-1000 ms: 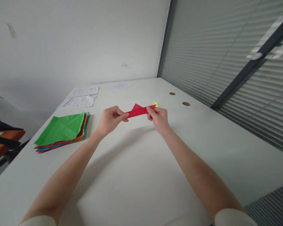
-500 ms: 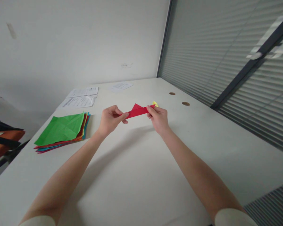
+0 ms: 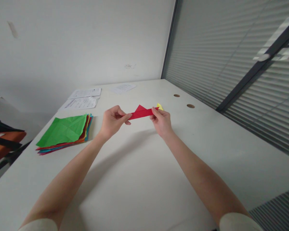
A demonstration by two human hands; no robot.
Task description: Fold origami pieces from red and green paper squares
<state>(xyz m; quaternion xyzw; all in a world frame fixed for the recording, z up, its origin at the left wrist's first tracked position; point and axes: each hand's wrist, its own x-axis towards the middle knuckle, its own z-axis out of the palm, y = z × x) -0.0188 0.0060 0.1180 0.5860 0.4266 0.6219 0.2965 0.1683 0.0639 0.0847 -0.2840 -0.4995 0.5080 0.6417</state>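
Note:
Between my two hands a folded red paper is held up above the white table, a long band with a small triangular peak rising from its middle. My left hand pinches its left end between thumb and fingers. At the other end, my right hand grips the paper the same way, and a small pointed tip shows above that thumb. Just behind the right hand appears part of a yellow piece, probably paper; the hand covers the rest of it.
A stack of coloured sheets, green one on top, lies at the left of the table. Printed papers and another sheet lie farther back. Two round holes pierce the tabletop near the blinds. An orange chair stands at left.
Both hands keep their hold on the red paper, which sits almost level as before. The view has shifted very slightly; little else differs.

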